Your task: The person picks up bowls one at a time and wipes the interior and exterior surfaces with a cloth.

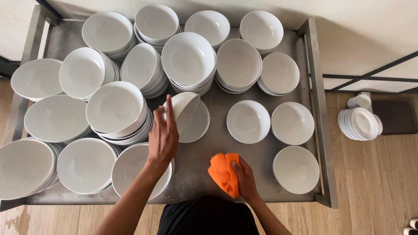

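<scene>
My left hand grips a tilted white bowl by its rim, just above another white bowl lying on the steel cart top. My right hand holds a folded orange cloth near the cart's front edge. Tall stacks of white bowls fill the left and back of the cart. Three single white bowls lie apart on the right side.
The cart has a raised metal rail on its right side. On the wooden floor to the right lie stacks of small white plates and a dark mat. A pale wall runs behind the cart.
</scene>
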